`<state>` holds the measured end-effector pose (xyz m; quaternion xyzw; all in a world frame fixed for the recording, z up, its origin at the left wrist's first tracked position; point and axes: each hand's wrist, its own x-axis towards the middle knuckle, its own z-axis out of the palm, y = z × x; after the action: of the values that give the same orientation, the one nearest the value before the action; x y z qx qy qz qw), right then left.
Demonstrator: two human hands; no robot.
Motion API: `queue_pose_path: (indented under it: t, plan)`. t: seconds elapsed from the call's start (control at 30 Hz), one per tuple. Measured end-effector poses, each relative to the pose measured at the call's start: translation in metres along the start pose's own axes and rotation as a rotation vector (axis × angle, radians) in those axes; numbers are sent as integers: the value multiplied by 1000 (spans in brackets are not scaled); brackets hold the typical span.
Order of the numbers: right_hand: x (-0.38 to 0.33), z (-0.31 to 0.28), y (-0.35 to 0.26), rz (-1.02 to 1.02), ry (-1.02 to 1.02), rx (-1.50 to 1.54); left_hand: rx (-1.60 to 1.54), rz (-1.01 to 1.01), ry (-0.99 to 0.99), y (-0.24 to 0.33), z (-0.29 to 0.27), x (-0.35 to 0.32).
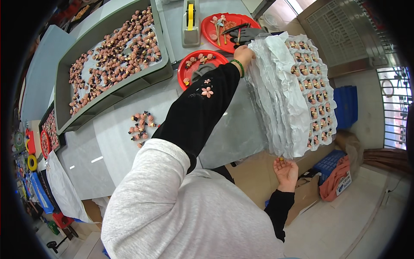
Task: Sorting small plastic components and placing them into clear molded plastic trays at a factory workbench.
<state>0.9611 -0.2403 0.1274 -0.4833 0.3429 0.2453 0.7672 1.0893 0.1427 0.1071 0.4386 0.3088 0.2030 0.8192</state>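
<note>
A thick stack of clear plastic trays with white paper sheets between them [280, 95] stands at the table's right edge. Small pink-and-dark figurines [314, 96] fill the pockets of its outer tray in rows. My left hand [245, 56], a green bangle at its wrist, grips the far end of the stack, its fingertips partly hidden. At the near end, my right hand [285, 172] is turned palm up with its fingers curled against the stack's lower corner. A small yellow spot shows at one of its fingertips; what it is I cannot make out.
A large grey-green bin [116, 93] heaped with figurines stands at the left. Several loose figurines [141, 126] lie on the grey table [241, 134]. Beyond my left arm are a red dish [185, 62], a red tray with tools [211, 32] and a tape dispenser [191, 26].
</note>
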Motion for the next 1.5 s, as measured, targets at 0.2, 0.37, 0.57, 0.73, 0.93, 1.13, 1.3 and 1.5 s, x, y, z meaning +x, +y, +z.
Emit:
queue_pose_path:
  t: [0.2,0.37,0.57,0.73,0.93,1.13,1.3,1.5]
  plan:
    - [6,1,-2,1,-34,-70,-183,-213,-70,2,-6,28]
    - [4,1,-2,-2,-31,-60,-317,-206,-85,-2,-8,32]
    - [5,-5,-6,2,-10,-41,-274,-223,-28,1,-3,2]
    - [12,-6,-13,-13,-22,-29,194,12,223,-22,14,-13]
    - [23,-10,-30,-41,-24,15,-305,-260,-25,-40,49,-50]
    - [23,-10,-39,-52,-49,14,-550,-388,-56,-42,54,-50]
    - [14,-24,-46,-63,-55,25,-80,-217,91,-46,72,-68]
    - [17,-47,-40,-41,-39,90,-31,343,283,-38,80,-38]
